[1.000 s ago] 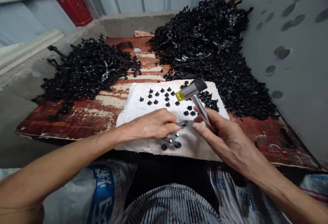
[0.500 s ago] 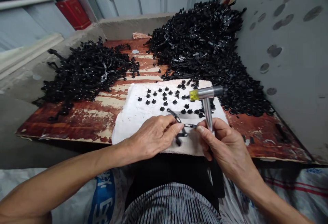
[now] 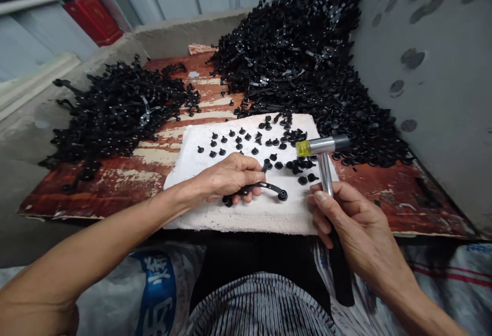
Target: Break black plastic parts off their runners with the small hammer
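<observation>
Pinched in my left hand (image 3: 236,176) is a black branched bracket (image 3: 271,186), one arm curving right to a round ringed end. It hangs above a white cloth-like pad (image 3: 196,213). My right hand (image 3: 351,221) is wrapped round a small mallet (image 3: 325,169) with a metal shaft, a yellow face on the left and a dark face on the right. The mallet's black grip (image 3: 341,274) points down below my hand. Small black round studs (image 3: 254,151) stand on the pad, several of them clustered near the mallet head.
A large heap of black parts (image 3: 284,54) covers the back right of the worn red-brown board (image 3: 154,167). Another pile of black brackets (image 3: 115,105) lies at the left. A grey spotted panel (image 3: 442,69) rises on the right. A red box (image 3: 94,18) sits at the back left.
My hands have moved apart. My right hand has let go of the bracket and shifted right with the mallet; my left hand has turned the bracket and moved slightly left. The view has shifted slightly.
</observation>
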### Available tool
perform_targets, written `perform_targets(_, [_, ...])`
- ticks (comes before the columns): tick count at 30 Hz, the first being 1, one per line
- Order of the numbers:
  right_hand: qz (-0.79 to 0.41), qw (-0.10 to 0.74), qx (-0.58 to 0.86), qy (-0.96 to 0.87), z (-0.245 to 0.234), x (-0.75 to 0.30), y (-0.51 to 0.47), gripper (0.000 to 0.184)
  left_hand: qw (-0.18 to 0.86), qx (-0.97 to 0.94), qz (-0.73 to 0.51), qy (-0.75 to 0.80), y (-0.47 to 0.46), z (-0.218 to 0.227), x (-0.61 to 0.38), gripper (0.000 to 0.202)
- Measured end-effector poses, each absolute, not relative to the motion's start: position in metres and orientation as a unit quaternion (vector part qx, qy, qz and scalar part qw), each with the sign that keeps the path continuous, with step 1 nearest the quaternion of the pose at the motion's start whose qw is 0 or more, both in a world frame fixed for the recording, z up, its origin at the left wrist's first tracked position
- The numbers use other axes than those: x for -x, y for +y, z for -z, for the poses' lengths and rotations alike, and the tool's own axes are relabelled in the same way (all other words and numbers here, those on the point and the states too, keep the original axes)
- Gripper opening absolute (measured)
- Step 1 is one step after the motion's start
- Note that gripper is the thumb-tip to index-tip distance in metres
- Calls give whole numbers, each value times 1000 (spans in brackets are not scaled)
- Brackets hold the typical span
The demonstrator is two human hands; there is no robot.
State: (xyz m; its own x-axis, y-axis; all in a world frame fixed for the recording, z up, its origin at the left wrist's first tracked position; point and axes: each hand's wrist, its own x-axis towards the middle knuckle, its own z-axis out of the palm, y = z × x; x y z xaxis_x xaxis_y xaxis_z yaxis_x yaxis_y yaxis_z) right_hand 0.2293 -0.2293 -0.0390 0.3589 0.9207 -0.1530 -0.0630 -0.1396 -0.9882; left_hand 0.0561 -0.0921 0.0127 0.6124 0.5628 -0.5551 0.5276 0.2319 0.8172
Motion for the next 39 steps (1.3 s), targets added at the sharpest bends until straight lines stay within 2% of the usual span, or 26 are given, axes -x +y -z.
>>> perform_targets(39, [-455, 545, 599, -372, 44, -236, -226, 31, 660, -606, -22, 443, -85, -8, -61, 16])
